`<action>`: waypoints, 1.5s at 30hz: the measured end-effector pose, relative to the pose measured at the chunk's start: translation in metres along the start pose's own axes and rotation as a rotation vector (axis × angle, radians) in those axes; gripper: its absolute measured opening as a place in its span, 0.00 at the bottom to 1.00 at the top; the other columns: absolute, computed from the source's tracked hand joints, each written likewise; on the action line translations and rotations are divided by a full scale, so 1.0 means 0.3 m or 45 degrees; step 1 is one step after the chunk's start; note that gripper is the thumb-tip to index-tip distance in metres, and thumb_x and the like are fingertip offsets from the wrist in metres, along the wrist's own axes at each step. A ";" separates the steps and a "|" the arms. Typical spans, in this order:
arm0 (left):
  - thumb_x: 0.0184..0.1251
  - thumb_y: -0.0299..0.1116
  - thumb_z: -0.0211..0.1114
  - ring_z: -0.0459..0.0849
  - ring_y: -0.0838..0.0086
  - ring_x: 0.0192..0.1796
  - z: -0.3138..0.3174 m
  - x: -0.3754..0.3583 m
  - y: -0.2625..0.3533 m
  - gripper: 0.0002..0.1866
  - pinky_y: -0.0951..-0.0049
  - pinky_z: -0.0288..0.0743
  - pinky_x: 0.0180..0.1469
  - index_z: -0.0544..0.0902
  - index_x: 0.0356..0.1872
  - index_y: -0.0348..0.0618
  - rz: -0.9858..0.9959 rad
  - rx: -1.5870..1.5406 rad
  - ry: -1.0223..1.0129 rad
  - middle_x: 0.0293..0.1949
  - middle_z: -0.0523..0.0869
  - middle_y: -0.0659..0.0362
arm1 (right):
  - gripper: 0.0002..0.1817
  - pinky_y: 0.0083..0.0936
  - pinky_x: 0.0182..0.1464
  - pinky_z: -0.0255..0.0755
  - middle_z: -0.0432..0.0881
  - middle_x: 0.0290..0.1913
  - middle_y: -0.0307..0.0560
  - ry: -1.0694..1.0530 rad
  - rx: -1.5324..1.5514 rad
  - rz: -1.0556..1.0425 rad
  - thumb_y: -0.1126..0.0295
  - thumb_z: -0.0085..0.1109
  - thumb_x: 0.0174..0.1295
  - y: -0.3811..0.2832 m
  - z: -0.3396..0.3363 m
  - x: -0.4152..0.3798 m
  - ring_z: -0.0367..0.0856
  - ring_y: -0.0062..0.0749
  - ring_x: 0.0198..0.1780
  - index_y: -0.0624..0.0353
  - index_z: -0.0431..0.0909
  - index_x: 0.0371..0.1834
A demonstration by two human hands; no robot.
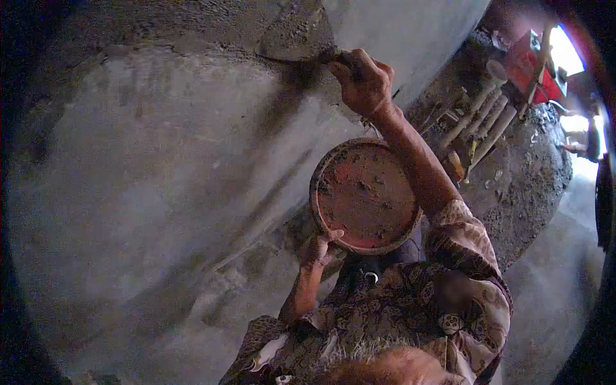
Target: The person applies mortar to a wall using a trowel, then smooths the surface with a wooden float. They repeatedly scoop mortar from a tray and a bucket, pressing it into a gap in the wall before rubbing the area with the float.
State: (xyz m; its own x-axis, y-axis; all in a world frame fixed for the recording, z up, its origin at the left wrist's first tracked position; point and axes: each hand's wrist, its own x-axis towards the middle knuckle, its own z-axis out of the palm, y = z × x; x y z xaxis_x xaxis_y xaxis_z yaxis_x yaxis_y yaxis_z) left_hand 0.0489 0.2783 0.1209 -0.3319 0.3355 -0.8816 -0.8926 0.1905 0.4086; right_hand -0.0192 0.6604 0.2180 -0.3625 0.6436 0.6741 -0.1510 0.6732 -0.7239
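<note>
My right hand (366,83) is closed around the handle of a trowel (298,32). The trowel's broad blade, coated in grey-brown mortar, lies against the wall at the top of the view. Wet, rough mortar (186,22) covers the wall left of the blade, above a smoother grey surface (154,147). Lower down, my left hand (324,249) grips the rim of a round reddish pan (369,199), with the thumb over the edge and the other fingers mostly hidden beneath. Small lumps of mortar are scattered across the pan's bottom.
To the right, several wooden pieces (491,122) lie on a floor strewn with dirt and rubble (526,186). A red object (532,67) stands farther back, near a bright opening (568,51). The grey wall fills the left side.
</note>
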 end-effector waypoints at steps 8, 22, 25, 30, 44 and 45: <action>0.49 0.27 0.72 0.80 0.63 0.51 0.070 -0.024 0.009 0.36 0.58 0.78 0.54 0.68 0.63 0.43 0.131 -0.065 -0.106 0.54 0.77 0.59 | 0.07 0.27 0.27 0.72 0.75 0.21 0.48 0.033 0.049 0.065 0.72 0.67 0.56 0.112 0.025 -0.129 0.75 0.40 0.21 0.59 0.77 0.34; 0.51 0.25 0.69 0.81 0.64 0.47 0.085 -0.051 0.032 0.34 0.61 0.83 0.45 0.68 0.62 0.43 0.043 0.022 0.018 0.47 0.78 0.59 | 0.08 0.33 0.33 0.75 0.80 0.30 0.51 -0.249 -0.022 0.106 0.71 0.64 0.58 0.283 0.026 -0.293 0.81 0.49 0.31 0.59 0.78 0.38; 0.51 0.25 0.69 0.81 0.63 0.46 -0.058 0.044 -0.013 0.32 0.60 0.81 0.46 0.68 0.61 0.43 0.046 0.256 0.187 0.48 0.78 0.59 | 0.10 0.34 0.33 0.74 0.81 0.31 0.53 -0.136 0.117 0.227 0.68 0.63 0.60 0.322 -0.001 -0.416 0.81 0.50 0.30 0.60 0.77 0.40; 0.50 0.23 0.68 0.78 0.60 0.54 -0.086 0.104 -0.038 0.34 0.57 0.76 0.55 0.67 0.63 0.43 -0.128 -0.103 0.001 0.53 0.76 0.56 | 0.12 0.33 0.34 0.73 0.81 0.30 0.53 -0.304 -0.179 0.771 0.65 0.64 0.61 0.209 -0.364 -0.722 0.79 0.44 0.28 0.62 0.75 0.39; 0.50 0.22 0.67 0.76 0.61 0.57 -0.238 0.237 0.043 0.37 0.60 0.74 0.59 0.67 0.65 0.45 -0.098 0.314 -0.043 0.58 0.75 0.56 | 0.18 0.50 0.39 0.76 0.82 0.36 0.58 -0.617 -1.242 1.881 0.52 0.59 0.56 0.120 -1.014 -1.741 0.82 0.57 0.40 0.49 0.74 0.45; 0.50 0.22 0.67 0.76 0.61 0.57 -0.223 0.225 0.036 0.37 0.60 0.74 0.59 0.67 0.65 0.45 -0.111 0.316 -0.046 0.58 0.75 0.56 | 0.18 0.50 0.39 0.76 0.82 0.36 0.58 -0.617 -1.252 1.891 0.52 0.59 0.56 0.156 -1.009 -1.757 0.82 0.57 0.40 0.49 0.74 0.45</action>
State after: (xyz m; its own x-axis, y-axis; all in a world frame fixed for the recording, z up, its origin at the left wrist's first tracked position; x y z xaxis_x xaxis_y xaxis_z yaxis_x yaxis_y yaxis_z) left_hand -0.0035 0.2413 0.0499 -0.2418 0.3396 -0.9089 -0.8138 0.4392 0.3806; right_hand 0.4433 0.4628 -0.1267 0.0929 0.8047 -0.5863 0.9624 -0.2235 -0.1543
